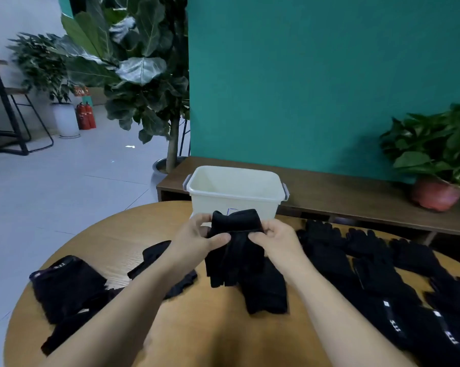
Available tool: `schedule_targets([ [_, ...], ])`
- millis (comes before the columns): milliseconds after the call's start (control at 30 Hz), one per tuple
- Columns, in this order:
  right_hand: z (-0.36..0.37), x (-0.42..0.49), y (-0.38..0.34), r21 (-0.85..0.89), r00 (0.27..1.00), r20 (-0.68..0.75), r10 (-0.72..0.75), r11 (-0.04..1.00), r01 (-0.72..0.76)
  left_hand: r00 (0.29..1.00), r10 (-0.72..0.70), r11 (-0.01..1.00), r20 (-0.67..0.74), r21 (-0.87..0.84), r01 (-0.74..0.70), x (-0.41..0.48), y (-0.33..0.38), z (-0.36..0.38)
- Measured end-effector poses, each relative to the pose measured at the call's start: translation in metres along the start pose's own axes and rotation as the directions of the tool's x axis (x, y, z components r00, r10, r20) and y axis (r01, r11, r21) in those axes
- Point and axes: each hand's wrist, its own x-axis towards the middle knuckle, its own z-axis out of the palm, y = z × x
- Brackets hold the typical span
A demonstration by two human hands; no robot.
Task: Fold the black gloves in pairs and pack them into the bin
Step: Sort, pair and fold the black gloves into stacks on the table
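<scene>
The folded gloves (235, 250) were plain black; the loose gloves (377, 274) were black with small white tags. The bin (234, 202) was creamy white with grey handles. The table (133, 234) showed pale tan wood grain, the wall (316, 75) flat teal, the flowerpot (435, 194) pink, the fire extinguishers (85, 116) red.

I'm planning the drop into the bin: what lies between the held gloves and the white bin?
Nothing visible: in the head view the held gloves, gripped by the left hand and right hand, overlap the white bin directly.
</scene>
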Motion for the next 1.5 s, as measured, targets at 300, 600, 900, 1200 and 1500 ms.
schedule_targets([
  [300, -0.071, -0.083, -0.007, 0.119, 0.994, -0.015, 0.111, 0.987, -0.109, 0.973, -0.054, 0.989, 0.224, -0.119, 0.083, -0.054, 0.024, 0.066],
  [600, -0.088, -0.111, 0.001, 0.105, 0.994, -0.059, 0.086, 0.991, -0.08, 0.916, -0.057, 0.995, 0.397, 0.1, 0.019, -0.076, 0.02, 0.072],
  [900, -0.093, -0.112, 0.001, 0.165, 0.992, 0.07, 0.106, 0.979, -0.116, 0.868, -0.088, 0.986, 0.489, 0.167, 0.006, -0.072, 0.021, 0.066],
  [1200, -0.098, -0.115, 0.018, 0.09, 0.98, 0.126, 0.157, 0.982, -0.169, 0.902, -0.168, 0.983, 0.397, 0.134, 0.123, -0.074, -0.003, 0.085],
  [1500, -0.094, -0.12, 0.048, 0.053, 0.941, 0.177, 0.29, 0.952, -0.303, 0.88, -0.233, 0.973, 0.415, 0.094, 0.213, -0.089, -0.038, 0.093],
])
